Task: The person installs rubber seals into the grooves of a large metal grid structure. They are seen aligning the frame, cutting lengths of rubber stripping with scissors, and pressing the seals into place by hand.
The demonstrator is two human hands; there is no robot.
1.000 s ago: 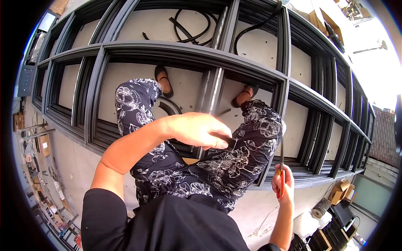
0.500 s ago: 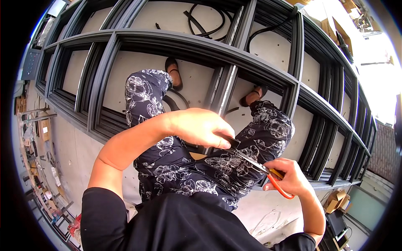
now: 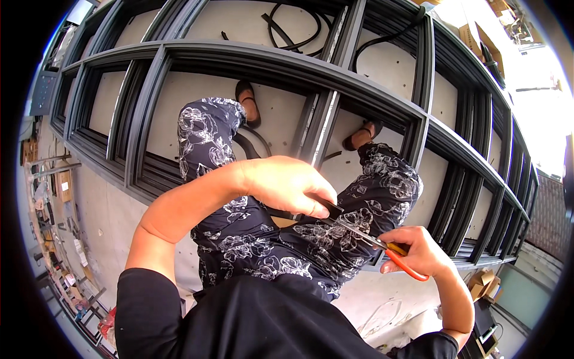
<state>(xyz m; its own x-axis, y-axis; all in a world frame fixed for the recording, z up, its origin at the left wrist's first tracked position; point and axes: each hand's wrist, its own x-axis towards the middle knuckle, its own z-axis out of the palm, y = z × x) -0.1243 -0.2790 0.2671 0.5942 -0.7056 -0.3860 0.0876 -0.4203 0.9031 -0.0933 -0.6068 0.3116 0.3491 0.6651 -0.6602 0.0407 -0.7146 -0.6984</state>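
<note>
Scissors are sitting clamped in my right hand; my left hand is pinching the black strip at their blades, over the frame's near edge; cutting is seemingly remaining unfinished.

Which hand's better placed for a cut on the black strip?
Right hand, I'd say: it holds the scissors, blades pointing to the black strip; the left hand is occupied gripping that strip.

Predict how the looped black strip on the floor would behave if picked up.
The looped black strip is probably flexible rather than stiff, bending into smooth curves on the floor. Being narrow, it's likely light for its length. Its overlapping loops might tangle when lifted.
</note>
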